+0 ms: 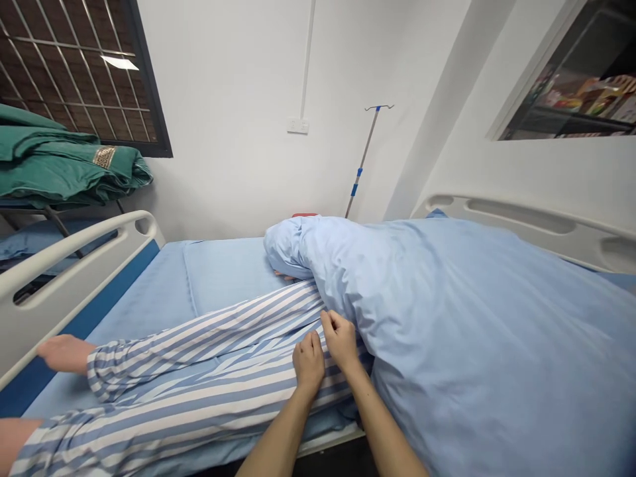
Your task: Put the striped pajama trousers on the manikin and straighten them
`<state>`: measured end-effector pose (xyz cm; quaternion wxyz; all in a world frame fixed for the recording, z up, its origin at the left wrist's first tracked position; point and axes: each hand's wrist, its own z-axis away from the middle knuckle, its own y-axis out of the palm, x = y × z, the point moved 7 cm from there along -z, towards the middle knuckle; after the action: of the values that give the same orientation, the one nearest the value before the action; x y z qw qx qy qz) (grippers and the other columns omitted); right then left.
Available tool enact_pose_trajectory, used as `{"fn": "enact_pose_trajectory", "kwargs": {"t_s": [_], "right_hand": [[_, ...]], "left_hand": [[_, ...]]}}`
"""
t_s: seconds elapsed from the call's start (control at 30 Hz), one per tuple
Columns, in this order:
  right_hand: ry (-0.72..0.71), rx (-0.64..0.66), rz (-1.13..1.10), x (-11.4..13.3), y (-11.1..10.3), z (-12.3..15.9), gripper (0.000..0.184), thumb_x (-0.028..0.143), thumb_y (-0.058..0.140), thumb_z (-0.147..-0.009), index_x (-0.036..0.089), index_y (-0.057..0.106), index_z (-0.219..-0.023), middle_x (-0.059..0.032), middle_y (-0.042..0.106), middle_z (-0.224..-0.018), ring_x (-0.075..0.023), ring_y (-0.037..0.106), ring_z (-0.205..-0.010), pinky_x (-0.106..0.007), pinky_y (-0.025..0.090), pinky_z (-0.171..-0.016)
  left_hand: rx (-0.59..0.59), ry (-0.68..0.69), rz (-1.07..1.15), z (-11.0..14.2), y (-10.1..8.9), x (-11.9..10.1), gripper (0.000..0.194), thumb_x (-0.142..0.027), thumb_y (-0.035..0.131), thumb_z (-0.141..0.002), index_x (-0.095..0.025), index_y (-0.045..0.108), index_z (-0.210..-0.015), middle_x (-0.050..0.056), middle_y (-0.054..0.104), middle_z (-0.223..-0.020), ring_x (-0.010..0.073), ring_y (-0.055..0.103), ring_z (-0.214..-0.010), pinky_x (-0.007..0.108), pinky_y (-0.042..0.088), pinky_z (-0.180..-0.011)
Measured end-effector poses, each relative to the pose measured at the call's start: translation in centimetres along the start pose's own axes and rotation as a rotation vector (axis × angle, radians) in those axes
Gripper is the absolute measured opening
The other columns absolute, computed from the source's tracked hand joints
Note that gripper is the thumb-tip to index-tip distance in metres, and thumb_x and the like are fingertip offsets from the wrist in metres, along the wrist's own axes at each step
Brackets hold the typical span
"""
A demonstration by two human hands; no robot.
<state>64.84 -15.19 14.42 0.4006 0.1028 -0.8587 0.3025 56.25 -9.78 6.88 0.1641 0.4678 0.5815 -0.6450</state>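
My left hand (309, 358) is closed, held low over the near leg of the blue-and-white striped pajama trousers (199, 397). Just right of it, my right hand (340, 336) is curled shut too, close to the edge of a light blue quilt (422, 298). Whether either hand pinches the cloth is hidden by the fingers. A person wearing the trousers lies on the bed, with a bare foot (67, 353) at the left. The quilt is bunched over the person's upper part, and a bit of a hand (284, 275) shows under its far edge.
White bed end boards stand at the left (74, 258) and right (521, 218). A drip stand (365, 152) rises behind the bed near the wall. Green folded cloth (64, 165) lies at the far left below a barred window (74, 66).
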Motion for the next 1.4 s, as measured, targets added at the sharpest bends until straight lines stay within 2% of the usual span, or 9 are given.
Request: {"fn": "enact_pose_trajectory", "kwargs": {"t_s": [0.2, 0.37, 0.47, 0.6, 0.83, 0.97, 1.07, 1.27, 1.4], "right_hand": [[0.067, 0.000, 0.289, -6.1, 1.3, 1.8, 0.038, 0.040, 0.037, -0.082, 0.019, 0.044, -0.051, 0.0017, 0.043, -0.045, -0.0094, 0.029, -0.045, -0.026, 0.020, -0.049], [0.078, 0.085, 0.407, -6.2, 1.8, 1.9, 0.039, 0.040, 0.034, -0.083, 0.019, 0.049, -0.054, -0.0029, 0.053, -0.049, -0.0107, 0.035, -0.045, -0.026, 0.020, -0.050], [0.086, 0.087, 0.453, -5.8, 1.6, 1.9, 0.039, 0.039, 0.034, -0.083, 0.019, 0.051, -0.054, -0.0048, 0.055, -0.051, -0.0117, 0.036, -0.045, -0.027, 0.020, -0.050], [0.099, 0.115, 0.498, -6.0, 1.8, 2.0, 0.040, 0.040, 0.034, -0.083, 0.020, 0.051, -0.053, -0.0051, 0.054, -0.051, -0.0134, 0.038, -0.045, -0.027, 0.020, -0.050], [0.101, 0.172, 0.530, -7.0, 2.3, 1.9, 0.037, 0.041, 0.033, -0.082, 0.021, 0.056, -0.062, -0.0084, 0.060, -0.059, -0.0176, 0.045, -0.049, -0.029, 0.023, -0.052], [0.153, 0.195, 0.554, -7.6, 2.4, 1.8, 0.037, 0.043, 0.034, -0.081, 0.022, 0.057, -0.060, -0.0094, 0.061, -0.058, -0.0195, 0.047, -0.048, -0.030, 0.025, -0.051], [0.159, 0.188, 0.558, -7.7, 2.5, 1.7, 0.036, 0.042, 0.035, -0.081, 0.023, 0.057, -0.060, -0.0098, 0.061, -0.058, -0.0210, 0.048, -0.048, -0.030, 0.026, -0.052], [0.210, 0.197, 0.568, -7.9, 2.6, 1.1, 0.030, 0.039, 0.038, -0.079, 0.024, 0.052, -0.057, -0.0096, 0.060, -0.057, -0.0208, 0.045, -0.043, -0.031, 0.027, -0.051], [0.247, 0.234, 0.521, -5.5, 5.3, 1.6, 0.030, 0.041, 0.041, -0.076, 0.024, 0.049, -0.054, -0.0096, 0.057, -0.053, -0.0186, 0.041, -0.040, -0.030, 0.027, -0.049]], "left_hand": [[0.027, -0.024, -0.041, 0.1, 0.9, 0.4, 0.043, -0.036, 0.022, -0.090, -0.021, 0.061, -0.081, 0.009, 0.067, -0.079, 0.0188, 0.059, -0.077, 0.029, 0.035, -0.068], [0.082, -0.015, 0.014, 0.0, 0.7, 0.4, 0.045, -0.037, 0.022, -0.089, -0.020, 0.062, -0.079, 0.010, 0.067, -0.082, 0.0191, 0.058, -0.079, 0.030, 0.035, -0.069], [0.087, 0.005, 0.109, -0.2, -1.1, 1.8, 0.048, -0.037, 0.020, -0.089, -0.020, 0.059, -0.066, 0.007, 0.066, -0.073, 0.0165, 0.055, -0.070, 0.028, 0.034, -0.065], [0.019, -0.033, 0.146, -0.4, -7.4, 7.1, 0.045, -0.038, 0.024, -0.087, -0.020, 0.051, -0.055, 0.003, 0.059, -0.059, 0.0140, 0.050, -0.062, 0.025, 0.034, -0.061], [-0.215, -0.099, 0.151, 0.2, -25.6, 18.4, 0.044, -0.047, 0.027, -0.082, -0.021, 0.039, -0.049, -0.002, 0.043, -0.047, 0.0126, 0.043, -0.053, 0.024, 0.034, -0.059], [-0.332, -0.140, 0.174, 1.6, -32.4, 23.3, 0.044, -0.049, 0.031, -0.081, -0.021, 0.037, -0.047, -0.003, 0.040, -0.045, 0.0124, 0.040, -0.050, 0.024, 0.034, -0.056], [-0.386, -0.185, 0.071, 3.2, -33.7, 25.6, 0.042, -0.045, 0.035, -0.081, -0.020, 0.041, -0.048, -0.002, 0.046, -0.048, 0.0129, 0.044, -0.053, 0.023, 0.033, -0.057], [-0.321, -0.294, -0.282, 4.5, -32.7, 26.5, 0.037, -0.039, 0.035, -0.085, -0.020, 0.057, -0.061, 0.001, 0.063, -0.067, 0.0142, 0.055, -0.071, 0.022, 0.030, -0.063], [-0.293, -0.285, -0.356, 4.4, -32.7, 26.6, 0.037, -0.040, 0.034, -0.086, -0.020, 0.060, -0.068, 0.002, 0.065, -0.072, 0.0148, 0.057, -0.075, 0.023, 0.029, -0.063]]}}
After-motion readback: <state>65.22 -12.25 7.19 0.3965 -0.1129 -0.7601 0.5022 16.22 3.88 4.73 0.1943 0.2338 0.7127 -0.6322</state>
